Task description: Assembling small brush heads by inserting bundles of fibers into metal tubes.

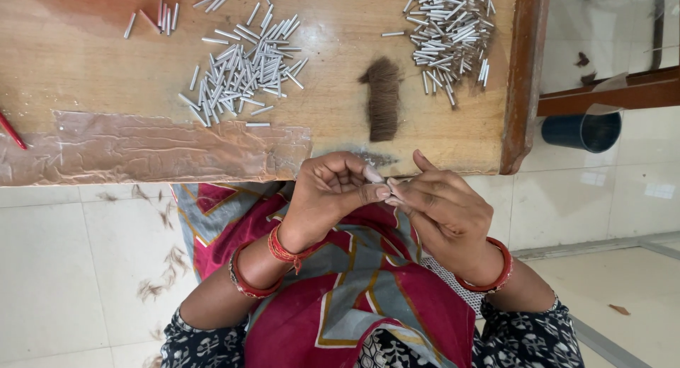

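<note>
Pinched between the fingertips of your left hand [333, 194] and right hand [443, 208] is a small metal tube [392, 191], held just off the edge of the wooden table [340, 42] above your lap. It is thin, smooth and slippery, so a loose pinch could drop it onto the patterned cloth [354, 297]. Beyond lie a brown hair tuft [383, 99] and two heaps of tubes [244, 74].

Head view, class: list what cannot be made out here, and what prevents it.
- Small piece pinched between left hand and right hand: hidden by fingertips, too small.
- Red stick: cut off by the left edge.
- Top of right pile of metal tubes: cut off by the top edge.
- Dark bucket: partly hidden by a wooden rail.
</note>
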